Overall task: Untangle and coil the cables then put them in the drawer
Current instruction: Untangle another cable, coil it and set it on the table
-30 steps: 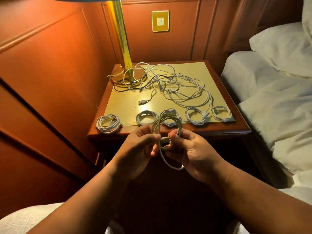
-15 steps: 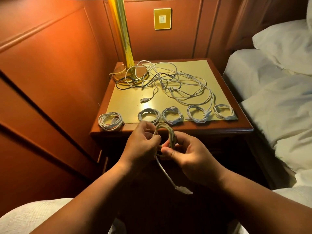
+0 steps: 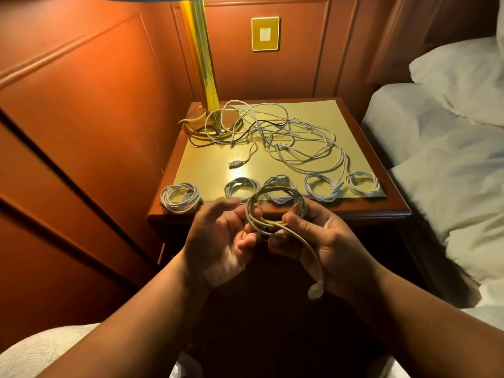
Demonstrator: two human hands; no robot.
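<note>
The fingers (image 3: 293, 223) of the right hand (image 3: 324, 241) are curled around a coiled white cable (image 3: 275, 207), thumb pinching the bundled strands near the bottom of the loop. The left hand (image 3: 218, 241) is palm up with fingers spread and only loosely bent; its fingertips sit against the left side of the coil, but whether they grip it I cannot tell. The coil stands roughly upright between the two hands, its open ring facing the person, just in front of the near edge of the surface (image 3: 300, 214). A loose tail runs from the coil down and to the right across the right palm, ending in a white plug (image 3: 315, 291) that hangs near the right wrist.

On the surface, a wooden bedside stand with a pale yellow top, five finished coils (image 3: 180, 197) lie in a row along the near edge, apart from one another. Behind them sprawls a tangle of white and dark cables (image 3: 275, 132), with one USB plug (image 3: 236, 164) lying free, pointing left. The tangle reaches the round base of a brass lamp (image 3: 203, 77) at the far left corner. A bed with white linen (image 3: 450, 159) stands to the right, and wood panelling with a yellow wall plate (image 3: 265, 33) rises behind.
</note>
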